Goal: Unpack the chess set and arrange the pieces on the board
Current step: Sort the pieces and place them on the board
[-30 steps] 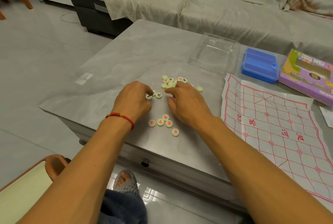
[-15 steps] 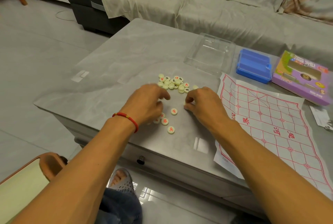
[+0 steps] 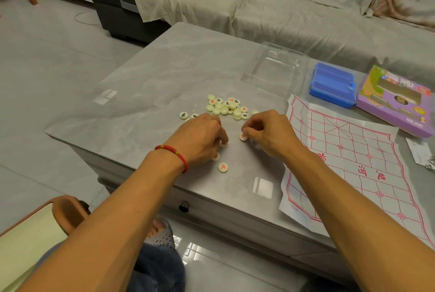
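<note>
Left hand (image 3: 200,136): fingers curled down, fingertip pressing a red-marked piece (image 3: 223,144) flat on the table (image 3: 146,94). Loose disc pile (image 3: 227,108) just beyond both hands. Right hand (image 3: 268,131): thumb and forefinger pinch another red piece (image 3: 243,136). Paper board (image 3: 357,162) lies right, bare. Judgement: discs small, light, hard, likely to skid on the glossy top; pinch by the rim.

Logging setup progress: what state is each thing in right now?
paper board: unfolded flat, no pieces on it
pile of pieces: loose on table
blue tray: emptied
clear lid: off, lying separately
left hand: touching a piece
right hand: pinching red piece
</note>
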A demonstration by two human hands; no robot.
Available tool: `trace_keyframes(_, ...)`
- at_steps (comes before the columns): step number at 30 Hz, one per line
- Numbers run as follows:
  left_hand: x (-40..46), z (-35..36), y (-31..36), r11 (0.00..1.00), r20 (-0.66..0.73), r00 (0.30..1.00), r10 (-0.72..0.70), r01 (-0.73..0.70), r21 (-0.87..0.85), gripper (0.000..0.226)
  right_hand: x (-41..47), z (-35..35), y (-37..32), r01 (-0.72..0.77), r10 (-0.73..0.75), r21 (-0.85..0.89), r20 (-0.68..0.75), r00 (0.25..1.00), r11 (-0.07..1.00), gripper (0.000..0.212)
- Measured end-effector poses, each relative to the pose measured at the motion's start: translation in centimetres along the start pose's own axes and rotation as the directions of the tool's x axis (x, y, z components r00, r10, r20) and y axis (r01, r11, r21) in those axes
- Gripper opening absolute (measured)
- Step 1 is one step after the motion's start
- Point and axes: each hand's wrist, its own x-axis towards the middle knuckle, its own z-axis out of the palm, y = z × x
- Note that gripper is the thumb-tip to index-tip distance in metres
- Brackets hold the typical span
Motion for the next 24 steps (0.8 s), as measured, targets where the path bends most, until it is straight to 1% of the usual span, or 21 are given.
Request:
trace_keyframes(2, 0.0, -0.1, -0.1, 1.000, 0.015, 1.000, -0.010, 0.010, -0.010, 0.032, -0.2, -0.2, -0.3, 0.015, -0.015, 0.012, 0.053, 0.998, 1.000, 0.015)
trace_keyframes(5, 0.1, -0.3, -0.1, 1.000, 0.051, 0.999, -0.010, 0.012, -0.027, 0.033, -1.3, 0.3, -0.8, 0.121, -0.115, -0.050, 0.110, 0.987, 0.991, 0.011)
trace_keyframes(10, -0.1, -0.8, 0.1, 0.996, 0.078, 0.997, -0.021, 0.027, -0.086, 0.032, -2.9, 1.6, -1.3, 0.240, -0.214, -0.237, 0.129, 0.968, 0.941, 0.012)
trace_keyframes(12, -0.2, -0.9, 0.3, 0.993, 0.088, 0.996, -0.032, 0.042, -0.114, 0.032, -3.2, 1.9, -1.3, 0.252, -0.227, -0.241, 0.126, 0.966, 0.937, 0.014)
trace_keyframes(14, -0.3, -0.9, 0.4, 0.989, 0.096, 0.994, -0.048, 0.060, -0.134, 0.031, -3.4, 1.9, -1.3, 0.239, -0.221, -0.185, 0.112, 0.969, 0.953, 0.015)
trace_keyframes(16, -0.4, -1.0, 0.5, 0.986, 0.098, 0.993, -0.060, 0.074, -0.146, 0.031, -2.9, 1.7, -1.2, 0.204, -0.200, -0.147, 0.044, 0.979, 0.968, 0.018)
trace_keyframes(17, -0.5, -1.0, 0.6, 0.985, 0.097, 0.993, -0.066, 0.081, -0.153, 0.032, -2.3, 1.6, -1.0, 0.177, -0.181, -0.171, -0.009, 0.983, 0.969, 0.021)
trace_keyframes(19, -0.5, -1.2, 0.6, 0.979, 0.083, 0.992, -0.097, 0.110, -0.173, 0.033, -1.0, 1.3, -0.4, 0.094, -0.125, -0.296, -0.088, 0.988, 0.951, 0.031)
trace_keyframes(21, -0.5, -1.5, 0.5, 0.972, 0.044, 0.988, -0.145, 0.151, -0.178, 0.035, -0.2, 1.4, 0.0, 0.045, -0.088, -0.410, -0.087, 0.992, 0.911, 0.035)
trace_keyframes(24, -0.6, -1.8, -0.3, 0.957, -0.019, 0.968, -0.252, 0.246, -0.153, 0.035, -0.2, 1.8, 0.2, 0.056, -0.096, -0.469, -0.062, 0.993, 0.882, 0.030)
